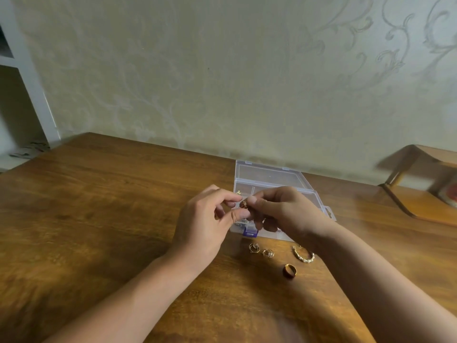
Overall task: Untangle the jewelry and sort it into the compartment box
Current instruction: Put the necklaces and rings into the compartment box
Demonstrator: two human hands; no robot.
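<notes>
Left hand (pixel 205 219) and right hand (pixel 284 211) meet above compartment box (pixel 272 179), fingertips of both pinching small reddish-gold jewelry piece (pixel 244 204) between them. Box clear plastic, lid open toward wall, purple latch (pixel 249 232) at near edge; contents mostly hidden by hands. On wooden table (pixel 99 206) just in front of box: two small rings (pixel 254 247) (pixel 268 253), open bangle (pixel 303 254), gold band (pixel 289 270), all apart.
</notes>
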